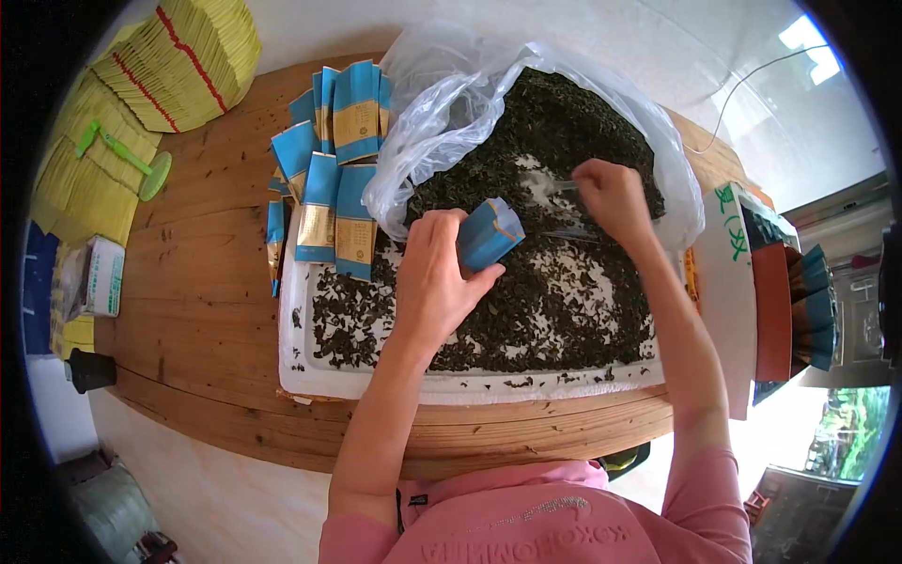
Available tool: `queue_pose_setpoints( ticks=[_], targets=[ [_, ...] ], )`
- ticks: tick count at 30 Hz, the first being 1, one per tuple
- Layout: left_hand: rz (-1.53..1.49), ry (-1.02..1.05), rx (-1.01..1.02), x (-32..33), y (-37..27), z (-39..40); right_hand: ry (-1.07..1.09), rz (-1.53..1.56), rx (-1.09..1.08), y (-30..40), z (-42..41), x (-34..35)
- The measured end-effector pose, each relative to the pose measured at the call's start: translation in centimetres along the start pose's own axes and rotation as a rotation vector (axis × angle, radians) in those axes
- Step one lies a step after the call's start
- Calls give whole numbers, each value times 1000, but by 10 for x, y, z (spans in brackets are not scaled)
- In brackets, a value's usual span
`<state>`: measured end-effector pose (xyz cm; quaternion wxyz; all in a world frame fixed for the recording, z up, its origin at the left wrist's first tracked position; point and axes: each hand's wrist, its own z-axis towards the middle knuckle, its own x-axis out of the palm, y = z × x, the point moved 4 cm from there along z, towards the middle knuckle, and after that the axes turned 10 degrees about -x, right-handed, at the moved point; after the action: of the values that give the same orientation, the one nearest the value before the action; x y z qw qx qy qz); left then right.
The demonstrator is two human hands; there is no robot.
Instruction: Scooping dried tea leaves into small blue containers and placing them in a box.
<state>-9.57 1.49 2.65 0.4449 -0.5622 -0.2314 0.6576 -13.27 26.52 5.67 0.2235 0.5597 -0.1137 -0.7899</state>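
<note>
My left hand (440, 264) grips an opened blue paper packet (490, 233), its mouth tilted up and to the right. My right hand (612, 194) is closed above the dark dried leaves, which look like tea (578, 127), around what seems to be the handle of a clear plastic scoop (564, 187); blur leaves the scoop's outline uncertain. The leaves spill from a large clear plastic bag (451, 134) over a white foam tray (331, 383). Several blue and gold packets (317, 211) lie at the tray's upper left corner and beside it.
Stacks of yellow paper packets (204, 56) stand at the far left, near a green plastic fan (155, 175). A black cup (91, 370) sits at the wooden table's (190, 282) left edge. At the right, a white foam box (733, 303) stands beside a reddish box (774, 310) with upright blue packets.
</note>
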Motion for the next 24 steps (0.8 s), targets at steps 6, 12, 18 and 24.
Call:
queue_pose_setpoints(
  ticks=[6, 12, 18, 24],
  targets=[
    [-31, 36, -24, 2, 4, 1, 86, 675, 286, 20, 24, 90],
    [-32, -9, -5, 2, 4, 1, 115, 871, 337, 10, 20, 59],
    [-44, -29, -20, 1, 0, 2, 41, 790, 273, 28, 13, -15],
    [-3, -44, -20, 1, 4, 0, 105, 534, 199, 64, -1, -58]
  ],
)
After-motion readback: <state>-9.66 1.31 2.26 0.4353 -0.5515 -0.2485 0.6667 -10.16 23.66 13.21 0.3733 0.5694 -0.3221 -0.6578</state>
